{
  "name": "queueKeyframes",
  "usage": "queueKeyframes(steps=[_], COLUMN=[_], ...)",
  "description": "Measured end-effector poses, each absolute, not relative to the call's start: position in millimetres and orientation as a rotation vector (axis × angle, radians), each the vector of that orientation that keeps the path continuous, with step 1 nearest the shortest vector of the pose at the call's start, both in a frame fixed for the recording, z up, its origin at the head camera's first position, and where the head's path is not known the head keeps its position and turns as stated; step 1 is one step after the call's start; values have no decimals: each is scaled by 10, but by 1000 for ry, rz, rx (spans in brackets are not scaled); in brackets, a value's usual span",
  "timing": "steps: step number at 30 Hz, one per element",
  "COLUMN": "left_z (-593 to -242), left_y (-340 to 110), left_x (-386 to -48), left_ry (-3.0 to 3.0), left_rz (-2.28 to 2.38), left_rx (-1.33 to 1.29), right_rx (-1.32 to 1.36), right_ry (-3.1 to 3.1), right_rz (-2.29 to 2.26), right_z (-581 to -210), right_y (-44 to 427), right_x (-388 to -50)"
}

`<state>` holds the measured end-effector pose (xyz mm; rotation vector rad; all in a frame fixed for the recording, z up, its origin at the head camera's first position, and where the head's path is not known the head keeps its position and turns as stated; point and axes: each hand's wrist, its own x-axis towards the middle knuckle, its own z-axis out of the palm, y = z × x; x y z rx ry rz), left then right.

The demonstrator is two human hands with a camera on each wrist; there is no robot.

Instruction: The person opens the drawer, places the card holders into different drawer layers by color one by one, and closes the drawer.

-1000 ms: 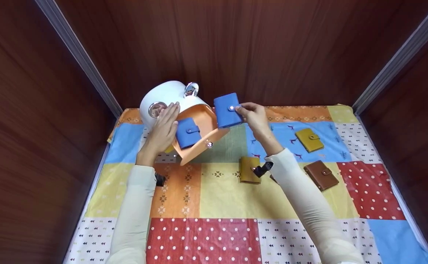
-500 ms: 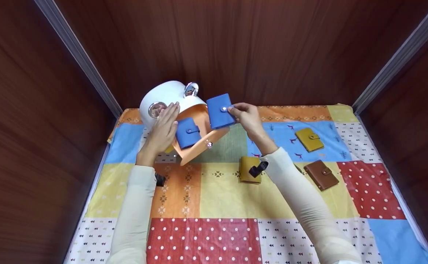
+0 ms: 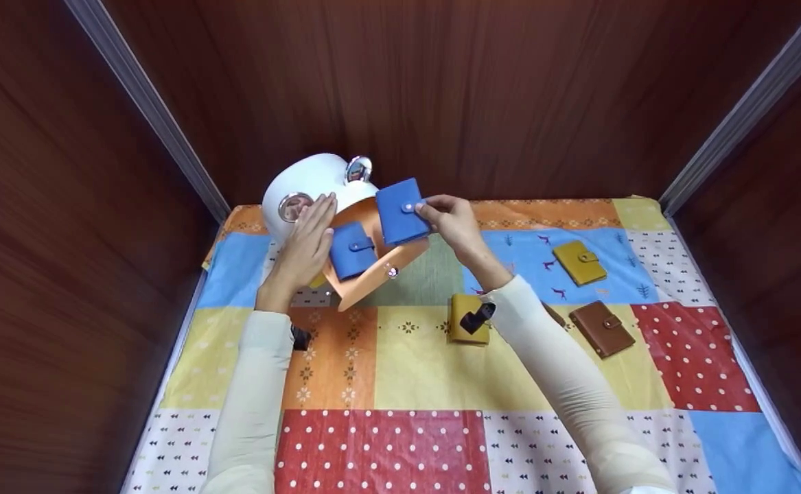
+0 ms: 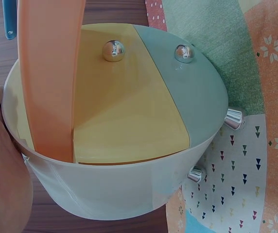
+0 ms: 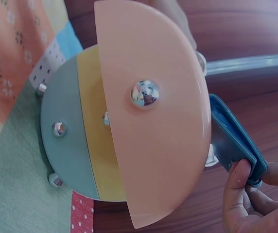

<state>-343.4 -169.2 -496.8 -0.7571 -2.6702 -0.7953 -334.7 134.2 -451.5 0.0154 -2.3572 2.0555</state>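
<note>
R hand (image 3: 458, 223) pinches blue cardholder (image 3: 397, 214) by snap side, above open orange drawer (image 3: 366, 289) w/ 2nd blue cardholder (image 3: 351, 256) inside; rim contact unclear. L hand (image 3: 302, 243), fingers straight, on white box (image 3: 312, 174). Wrist cams only: green drawer front (image 5: 71, 155).

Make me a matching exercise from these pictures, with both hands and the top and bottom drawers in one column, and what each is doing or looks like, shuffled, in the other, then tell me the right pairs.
Column one:
1. Left hand
2. Right hand
3. Top drawer
4. Bottom drawer

Column two:
A. Has a grey-green front
B. Pinching a blue wallet
C. Pulled open
D. Resting on the white cabinet

Right pairs: 1-D, 2-B, 3-C, 4-A.
</note>
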Motion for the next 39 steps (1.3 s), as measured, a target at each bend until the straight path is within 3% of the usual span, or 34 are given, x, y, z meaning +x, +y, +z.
queueKeyframes(steps=[39], left_z=[-4946], left_y=[-1702], left_x=[-3438], left_ry=[-2695], left_rz=[-795], left_rx=[-762], right_rx=[105], right_ry=[-2569], right_rz=[1838], right_z=[-4568], right_y=[1025], right_x=[-3447])
